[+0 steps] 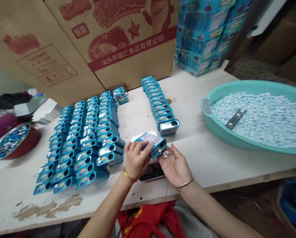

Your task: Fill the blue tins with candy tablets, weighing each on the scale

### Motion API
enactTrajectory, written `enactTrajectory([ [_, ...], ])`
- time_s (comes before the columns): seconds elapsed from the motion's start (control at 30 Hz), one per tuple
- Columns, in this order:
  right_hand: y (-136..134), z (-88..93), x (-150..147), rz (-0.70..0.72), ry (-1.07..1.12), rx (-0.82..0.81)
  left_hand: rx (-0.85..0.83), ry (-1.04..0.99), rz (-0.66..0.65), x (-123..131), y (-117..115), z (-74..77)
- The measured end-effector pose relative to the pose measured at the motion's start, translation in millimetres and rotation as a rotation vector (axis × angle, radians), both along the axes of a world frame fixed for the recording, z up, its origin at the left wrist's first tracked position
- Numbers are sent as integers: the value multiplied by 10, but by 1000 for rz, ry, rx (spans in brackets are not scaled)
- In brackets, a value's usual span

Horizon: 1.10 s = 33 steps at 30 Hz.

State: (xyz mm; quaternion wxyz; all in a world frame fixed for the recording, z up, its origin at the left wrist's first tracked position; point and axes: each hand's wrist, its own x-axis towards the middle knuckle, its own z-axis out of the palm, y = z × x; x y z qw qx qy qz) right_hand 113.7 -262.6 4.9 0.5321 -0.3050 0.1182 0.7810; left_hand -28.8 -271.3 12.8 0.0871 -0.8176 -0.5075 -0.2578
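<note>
My left hand (137, 159) is closed around a blue tin (156, 142) with a white printed label, tilted so its opening faces right. Cupped palm up beside the tin's lower end, my right hand (175, 165) holds several small pale candies (166, 154) on its fingers. Under both hands lies a dark, flat device that looks like a scale (151, 172), partly hidden. Just beyond them, a row of blue tins (161, 107) runs away from me. To the left stand several more rows of blue tins (88, 138), many with pale candies on top.
A large turquoise basin (222, 130) of pale candies, with a grey metal strip (236, 119) on them, sits at right. Cardboard boxes (135, 66) wall off the back. Wrapped blue packs (200, 43) are stacked behind. A red bowl (26, 145) stands far left.
</note>
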Motion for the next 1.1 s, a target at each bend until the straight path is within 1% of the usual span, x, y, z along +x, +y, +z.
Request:
enactTrajectory([
  [0.07, 38, 23, 7, 12, 19, -23, 172, 77, -71, 27, -57, 58],
  [0.13, 59, 42, 5, 33, 38, -51, 290, 95, -110, 38, -109, 93],
  [0.23, 74, 60, -14, 57, 57, -63, 335, 105, -114, 35, -165, 124],
  [0.37, 74, 68, -41, 101, 88, -67, 317, 130, -113, -2, -183, 135],
  [0.47, 62, 77, -53, 70, 98, -54, 258, 99, -58, -39, -168, 94],
  [0.57, 56, 88, -42, 49, 63, -68, 176, 18, -9, -65, -157, 28],
  [0.63, 60, 89, -16, 28, 27, -86, 120, -58, 10, -74, -152, -16],
  [0.73, 64, 70, 46, 5, -12, -96, 15, -233, 73, -90, -128, -76],
  [0.83, 48, 31, 126, 24, -48, -91, -133, -452, 135, -128, -80, -152],
  [0.93, 6, -13, 212, 79, -79, -76, -262, -636, 150, -184, -26, -264],
  [1.03, -47, -55, 290, 121, -92, -53, -309, -715, 137, -233, 19, -379],
  [1.1, -82, -78, 337, 137, -105, -50, -324, -719, 122, -255, 34, -415],
])
